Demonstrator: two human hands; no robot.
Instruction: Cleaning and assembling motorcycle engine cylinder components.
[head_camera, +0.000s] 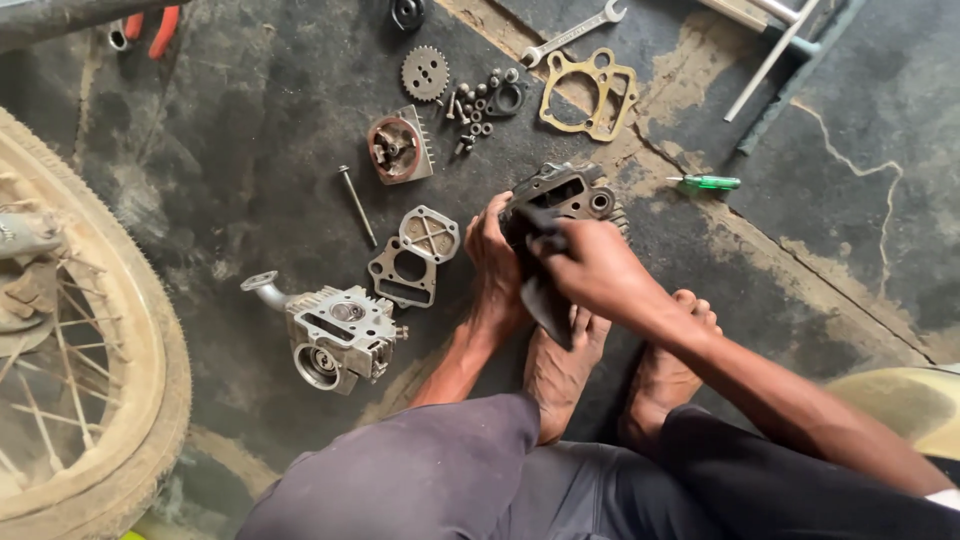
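A dark finned engine cylinder block (575, 195) stands on the oily floor just past my bare feet. My left hand (494, 262) grips its left side and steadies it. My right hand (592, 268) presses a dark rag (545, 300) against the block's near face, fingers closed on the cloth. The rag hangs down over my left foot. Part of the block's near side is hidden behind both hands.
A grey cylinder head (335, 333) lies at left, two gaskets (415, 255) and a long bolt (357, 205) beside it. Farther off: a finned cover (400, 148), sprocket (425, 73), loose nuts (480, 105), tan gasket (590, 92), spanner (572, 33), green screwdriver (708, 182). A spoked wheel (80, 340) fills the left edge.
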